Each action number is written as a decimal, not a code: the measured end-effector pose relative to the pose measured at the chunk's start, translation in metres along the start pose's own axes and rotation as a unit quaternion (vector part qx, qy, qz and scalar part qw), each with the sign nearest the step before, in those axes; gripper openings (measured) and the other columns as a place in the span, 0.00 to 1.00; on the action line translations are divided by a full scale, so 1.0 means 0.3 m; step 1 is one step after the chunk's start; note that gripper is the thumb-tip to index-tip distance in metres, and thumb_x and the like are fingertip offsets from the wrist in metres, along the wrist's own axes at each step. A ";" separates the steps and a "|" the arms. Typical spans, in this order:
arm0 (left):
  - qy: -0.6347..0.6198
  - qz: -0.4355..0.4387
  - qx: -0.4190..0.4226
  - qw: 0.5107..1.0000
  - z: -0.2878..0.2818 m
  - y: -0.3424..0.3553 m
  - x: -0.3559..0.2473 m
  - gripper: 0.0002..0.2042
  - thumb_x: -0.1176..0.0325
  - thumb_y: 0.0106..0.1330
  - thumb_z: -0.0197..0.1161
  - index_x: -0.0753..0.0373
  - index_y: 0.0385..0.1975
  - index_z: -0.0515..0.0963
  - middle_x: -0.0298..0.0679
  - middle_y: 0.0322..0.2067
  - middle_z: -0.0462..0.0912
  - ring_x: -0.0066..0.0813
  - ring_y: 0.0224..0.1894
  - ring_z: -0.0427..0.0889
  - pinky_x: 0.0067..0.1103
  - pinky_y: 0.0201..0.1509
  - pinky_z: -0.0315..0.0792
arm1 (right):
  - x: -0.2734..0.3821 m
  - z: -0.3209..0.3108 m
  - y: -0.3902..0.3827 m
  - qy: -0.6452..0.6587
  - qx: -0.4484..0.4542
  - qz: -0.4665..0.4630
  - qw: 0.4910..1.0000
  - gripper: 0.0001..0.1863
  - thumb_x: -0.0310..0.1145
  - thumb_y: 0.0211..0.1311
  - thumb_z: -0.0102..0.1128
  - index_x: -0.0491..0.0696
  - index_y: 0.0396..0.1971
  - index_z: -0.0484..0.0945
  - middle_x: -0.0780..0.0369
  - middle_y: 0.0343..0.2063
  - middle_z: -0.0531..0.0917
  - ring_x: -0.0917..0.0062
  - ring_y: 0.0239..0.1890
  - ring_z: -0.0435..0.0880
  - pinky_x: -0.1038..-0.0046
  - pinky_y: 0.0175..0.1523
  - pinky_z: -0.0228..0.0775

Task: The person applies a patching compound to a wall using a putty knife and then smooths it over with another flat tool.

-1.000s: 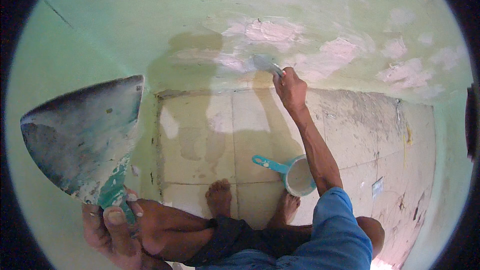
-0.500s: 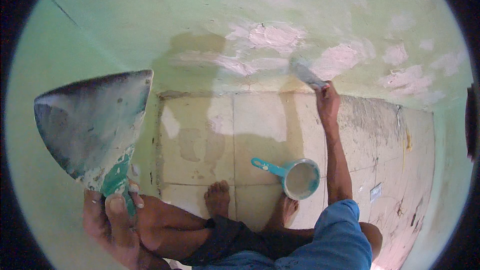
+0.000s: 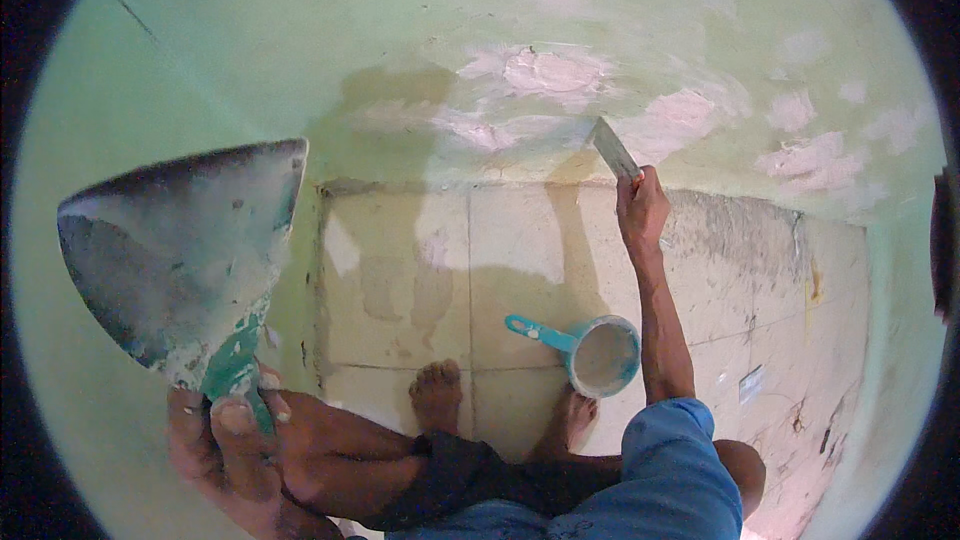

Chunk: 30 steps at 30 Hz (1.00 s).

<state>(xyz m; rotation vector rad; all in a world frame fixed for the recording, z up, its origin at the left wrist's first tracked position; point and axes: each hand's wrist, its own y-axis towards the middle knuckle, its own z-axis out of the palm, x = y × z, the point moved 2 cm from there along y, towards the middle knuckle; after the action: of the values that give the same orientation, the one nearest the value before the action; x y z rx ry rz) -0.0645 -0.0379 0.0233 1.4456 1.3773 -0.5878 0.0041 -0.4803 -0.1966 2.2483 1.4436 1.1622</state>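
At the lower left, my left hand [image 3: 228, 435] grips the green handle of a wide, putty-smeared steel scraper [image 3: 180, 250], its blade raised in front of the left wall. Out in front, my right hand [image 3: 643, 208] holds a narrow metal putty knife [image 3: 614, 150] against or just short of the green wall [image 3: 370, 20], below and among pale pinkish smoothed patches [image 3: 553, 70]. Below my right hand, left of my forearm, a turquoise long-handled dipper [image 3: 602, 356] with pale grey-beige paste in it stands on the tiled floor by my right foot.
Worn cream floor tiles [image 3: 395, 240] with dirty edges meet the walls on the left, front and right. My bare feet [image 3: 436, 402] and bent knees are below. A small pale blue flat piece [image 3: 750, 383] lies on the right tiles. A dark object [image 3: 940, 240] sits at the far right edge.
My right hand with the putty knife moved right and down along the wall, then slightly back left. The wide scraper in my left hand shifted a little up and right.
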 end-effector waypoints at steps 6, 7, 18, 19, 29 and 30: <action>-0.066 -0.004 -0.025 0.998 0.091 0.000 -0.044 0.14 0.63 0.63 0.55 0.70 0.38 0.73 0.39 0.27 0.76 0.22 0.25 0.71 0.17 0.29 0.65 | 0.193 0.091 0.024 -0.007 0.091 -0.126 0.988 0.07 0.33 0.60 0.56 0.51 0.34 0.68 0.56 0.23 0.77 0.57 0.21 0.78 0.59 0.23 0.68; -0.033 0.009 0.002 0.999 0.081 -0.001 -0.045 0.14 0.63 0.63 0.55 0.70 0.38 0.73 0.39 0.27 0.76 0.22 0.26 0.71 0.17 0.30 0.65 | 0.201 0.115 0.043 -0.006 0.091 -0.131 0.987 0.07 0.33 0.60 0.56 0.51 0.34 0.68 0.56 0.23 0.78 0.57 0.21 0.78 0.59 0.23 0.68; 0.009 0.009 0.048 0.999 0.018 0.025 -0.016 0.13 0.67 0.63 0.54 0.70 0.40 0.74 0.38 0.30 0.77 0.21 0.28 0.72 0.17 0.31 0.65 | 0.030 -0.050 0.027 -0.043 -0.009 -0.016 0.999 0.07 0.34 0.60 0.57 0.50 0.32 0.69 0.54 0.22 0.78 0.55 0.22 0.78 0.60 0.24 0.67; -0.019 0.010 0.049 0.999 0.033 0.037 -0.015 0.12 0.68 0.63 0.54 0.71 0.41 0.74 0.38 0.31 0.77 0.21 0.28 0.72 0.17 0.31 0.65 | 0.034 -0.059 0.022 -0.045 0.003 -0.007 0.999 0.08 0.34 0.60 0.58 0.50 0.32 0.69 0.54 0.22 0.78 0.55 0.22 0.78 0.59 0.24 0.67; -0.039 0.006 0.104 0.994 0.105 0.078 -0.055 0.13 0.73 0.63 0.53 0.72 0.45 0.74 0.37 0.33 0.77 0.21 0.32 0.73 0.16 0.35 0.68 | 0.248 0.077 0.084 -0.014 0.081 -0.158 0.984 0.09 0.35 0.60 0.58 0.49 0.31 0.67 0.57 0.23 0.77 0.57 0.21 0.77 0.60 0.23 0.67; -0.026 0.012 0.108 0.994 0.099 0.078 -0.058 0.14 0.73 0.63 0.53 0.72 0.46 0.74 0.37 0.34 0.78 0.21 0.32 0.73 0.16 0.35 0.68 | 0.257 0.081 0.093 -0.013 0.068 -0.161 0.985 0.09 0.35 0.59 0.58 0.49 0.31 0.67 0.57 0.23 0.77 0.57 0.20 0.77 0.61 0.23 0.67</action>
<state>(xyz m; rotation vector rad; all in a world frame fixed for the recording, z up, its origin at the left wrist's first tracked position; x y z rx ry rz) -0.0382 -0.0678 0.0350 1.6052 1.2827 -0.7731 0.0556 -0.4236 -0.1588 1.9995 1.8405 0.9555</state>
